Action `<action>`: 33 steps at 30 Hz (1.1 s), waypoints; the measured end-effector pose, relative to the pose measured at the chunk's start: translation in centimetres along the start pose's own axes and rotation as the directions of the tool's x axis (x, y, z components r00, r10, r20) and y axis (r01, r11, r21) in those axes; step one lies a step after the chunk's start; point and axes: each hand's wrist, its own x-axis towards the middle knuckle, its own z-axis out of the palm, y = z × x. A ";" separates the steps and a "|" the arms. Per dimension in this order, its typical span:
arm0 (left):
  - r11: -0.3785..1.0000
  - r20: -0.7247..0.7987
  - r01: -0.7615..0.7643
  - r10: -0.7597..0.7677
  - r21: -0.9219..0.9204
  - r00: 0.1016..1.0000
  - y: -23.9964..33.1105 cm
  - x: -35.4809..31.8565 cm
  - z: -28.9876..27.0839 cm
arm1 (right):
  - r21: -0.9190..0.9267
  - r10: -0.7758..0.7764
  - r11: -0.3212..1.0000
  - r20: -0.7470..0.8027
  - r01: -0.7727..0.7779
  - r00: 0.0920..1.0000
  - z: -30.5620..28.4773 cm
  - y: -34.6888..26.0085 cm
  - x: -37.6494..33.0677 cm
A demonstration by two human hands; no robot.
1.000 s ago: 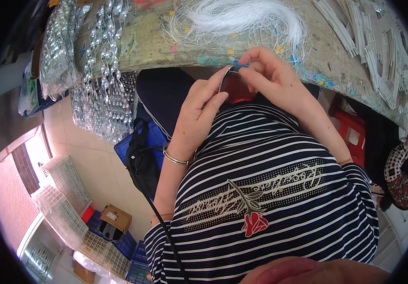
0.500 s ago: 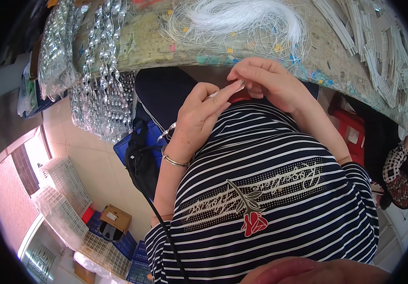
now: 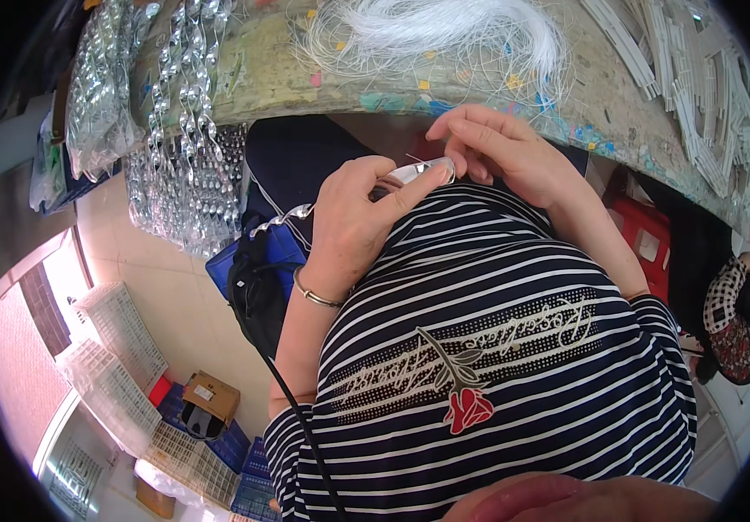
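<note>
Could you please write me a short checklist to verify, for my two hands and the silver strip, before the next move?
1. Left hand has the silver strip in its grip: ok, between thumb and fingers.
2. Right hand grips the strip too: cannot tell; its fingers are at the strip's end, contact unclear.
3. Twisted tail joins the held strip: cannot tell; the left hand covers that part.
4. Bangle clear of the strip: ok, on the left wrist, apart from it.
5. White threads gathered neatly: not ok; loose strands spread over the table.
</note>
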 end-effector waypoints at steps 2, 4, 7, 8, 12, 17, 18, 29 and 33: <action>1.000 0.058 0.000 -0.001 0.012 0.998 0.2 -0.1 -0.3 | -0.006 0.032 0.999 0.015 -0.032 0.999 0.0 0.0 0.0; 1.000 0.087 -0.016 0.015 0.009 0.996 0.3 -0.1 -0.2 | -0.115 0.078 0.991 0.050 -0.071 0.996 0.2 -0.1 0.1; 0.999 0.102 -0.051 0.051 0.002 0.993 0.5 0.0 -0.1 | -0.155 0.177 0.974 0.074 -0.164 0.981 0.7 0.2 0.5; 0.997 0.088 -0.071 0.071 -0.003 0.994 0.5 0.0 -0.1 | -0.086 0.181 0.981 0.064 -0.175 0.981 1.0 0.5 0.7; 0.995 0.128 -0.102 0.099 0.013 0.987 0.3 -0.4 0.1 | -0.099 0.147 0.986 0.141 -0.134 0.979 0.8 1.2 1.2; 0.998 0.158 -0.049 0.043 0.031 0.987 0.3 -0.9 0.0 | -0.071 0.039 0.997 0.050 -0.036 0.998 0.8 1.6 1.3; 0.998 0.156 -0.047 0.041 0.031 0.987 0.2 -1.1 0.0 | -0.072 0.041 0.997 0.052 -0.037 0.998 0.9 1.4 1.1; 0.908 0.167 0.269 -0.225 -0.321 0.960 0.4 -2.1 0.9 | -0.131 0.019 0.991 -0.039 -0.024 0.999 1.3 0.0 0.2; 0.902 0.095 0.239 -0.219 -0.359 0.971 0.3 -1.6 0.9 | -0.183 -0.013 0.983 -0.014 0.010 1.000 1.5 -0.1 0.1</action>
